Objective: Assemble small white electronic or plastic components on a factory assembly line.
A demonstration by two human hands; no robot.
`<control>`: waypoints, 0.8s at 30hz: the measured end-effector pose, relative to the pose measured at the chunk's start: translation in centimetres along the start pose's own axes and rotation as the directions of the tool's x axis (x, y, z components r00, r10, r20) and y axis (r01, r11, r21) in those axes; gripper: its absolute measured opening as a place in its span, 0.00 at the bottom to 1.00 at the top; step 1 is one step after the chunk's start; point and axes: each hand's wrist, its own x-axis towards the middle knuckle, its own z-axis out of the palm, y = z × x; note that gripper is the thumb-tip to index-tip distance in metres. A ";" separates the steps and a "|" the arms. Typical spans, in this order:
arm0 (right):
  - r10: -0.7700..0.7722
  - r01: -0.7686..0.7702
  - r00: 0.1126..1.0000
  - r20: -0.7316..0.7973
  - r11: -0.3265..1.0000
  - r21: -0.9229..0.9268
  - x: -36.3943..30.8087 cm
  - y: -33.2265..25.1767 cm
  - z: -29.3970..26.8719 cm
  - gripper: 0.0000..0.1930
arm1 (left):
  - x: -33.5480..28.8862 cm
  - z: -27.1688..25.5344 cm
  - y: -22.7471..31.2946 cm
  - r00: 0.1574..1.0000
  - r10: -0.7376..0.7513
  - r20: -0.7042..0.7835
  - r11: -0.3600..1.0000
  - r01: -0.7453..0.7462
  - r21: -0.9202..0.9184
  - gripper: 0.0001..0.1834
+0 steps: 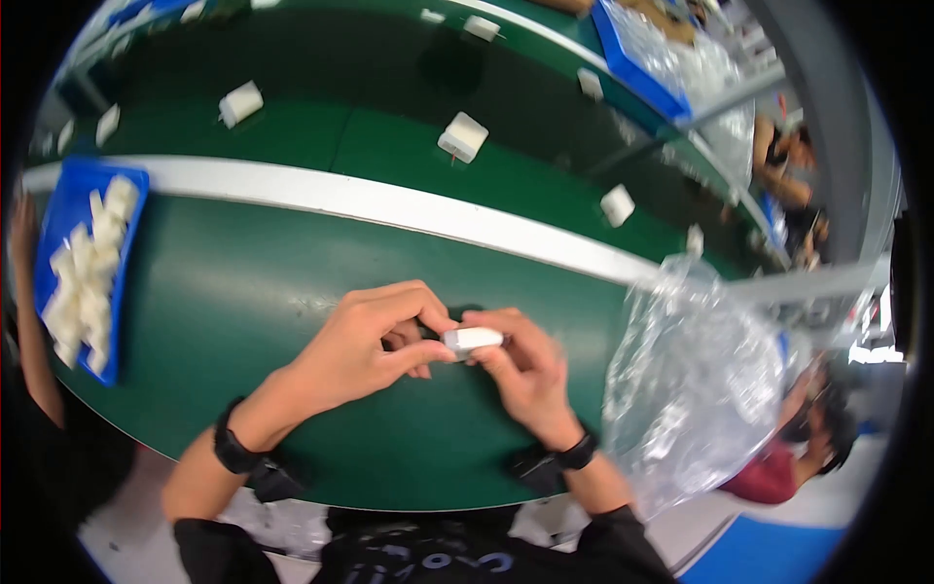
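Blue tray (68, 209) at far left, heaped with small white pieces (86, 282). Clear plastic bag (696, 380) at right, contents not discernible. Small white block (474, 338), oblong, smooth, rounded ends, held above the green table (224, 302) at centre. Left hand (365, 341) and right hand (525, 375) both pinch it, fingers closed narrow on its ends. More white blocks (463, 135) lie on the conveyor beyond the white rail.

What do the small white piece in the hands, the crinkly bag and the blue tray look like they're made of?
The small white piece looks like smooth moulded plastic: an even, slightly glossy surface. The crinkly bag seems to be thin clear plastic film, see-through with shiny creases. The blue tray is probably rigid matte plastic, judging by its uniform colour.
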 end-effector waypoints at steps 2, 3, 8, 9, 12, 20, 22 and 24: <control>0.114 -0.142 0.989 0.090 0.873 0.467 0.7 -0.3 0.1 0.23 | -0.1 -0.6 1.3 0.982 -0.142 0.125 0.985 0.152 -0.080 0.21; 0.102 -0.150 0.988 0.120 0.848 0.509 0.8 -0.3 0.0 0.27 | 0.0 -0.6 1.9 0.952 -0.242 0.190 0.943 0.277 -0.186 0.26; 0.002 -0.017 1.000 0.026 0.811 0.585 0.4 0.2 0.8 0.31 | 0.0 -0.1 1.3 0.946 -0.228 0.229 0.948 0.269 -0.168 0.35; -0.040 0.030 0.999 0.007 0.828 0.560 0.4 0.0 0.8 0.34 | -0.1 0.0 1.0 0.976 -0.158 0.148 0.965 0.184 -0.186 0.35; -0.247 0.230 0.969 -0.008 0.890 0.393 0.6 0.2 0.9 0.34 | -0.1 -0.2 0.7 0.997 -0.065 0.030 0.984 0.069 -0.162 0.35; -0.341 0.359 0.933 -0.119 0.910 0.207 0.1 -0.7 2.2 0.28 | -1.2 -0.2 0.4 0.971 0.236 -0.047 0.970 -0.232 0.072 0.41; -0.358 0.371 0.929 -0.096 0.898 0.237 0.3 -0.9 2.3 0.27 | -1.6 -0.3 0.3 0.966 0.245 -0.088 0.968 -0.239 0.075 0.42; -0.350 0.362 0.932 -0.093 0.896 0.257 0.3 -1.1 2.2 0.26 | -1.5 -0.7 0.0 0.963 0.267 -0.035 0.955 -0.259 0.142 0.44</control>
